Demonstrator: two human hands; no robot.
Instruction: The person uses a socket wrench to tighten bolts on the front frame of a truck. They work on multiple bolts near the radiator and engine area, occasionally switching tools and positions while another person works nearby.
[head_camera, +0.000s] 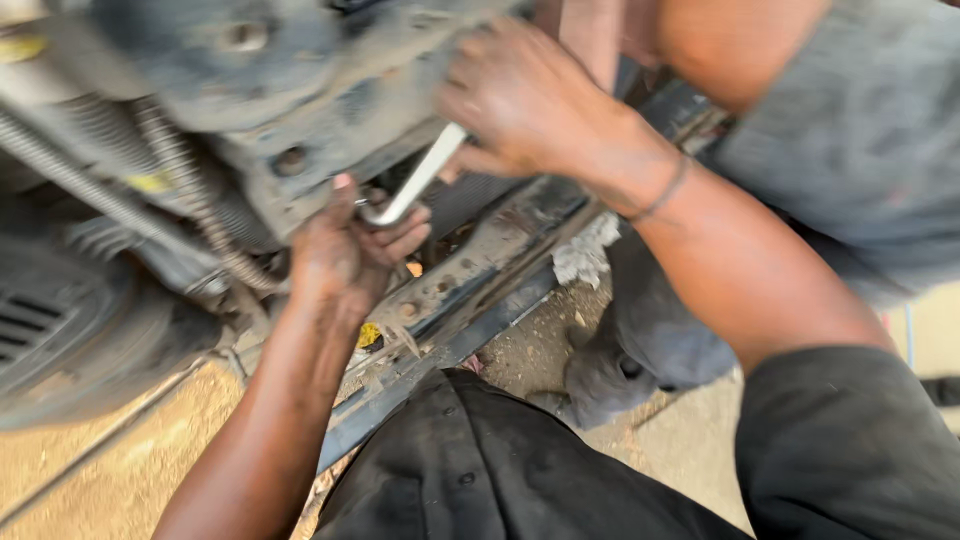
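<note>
Your right hand (525, 100) closed round upper end of bright silver bent-metal wrench (420, 178). Wrench runs down-left; lower end meets fastener under grimy grey metal bracket (330, 120). Your left hand (345, 250) curled at wrench's lower end, fingers steadying head; blur hides exact contact.

Wrench: stiff steel, light, likely greasy, so slippery. Hold far end of handle for leverage, as you do now.

Coiled dusty spring (205, 215) just left of left hand. Dark metal frame rail (470, 270) below. Another person's grey-trousered leg (850, 140) at right.
</note>
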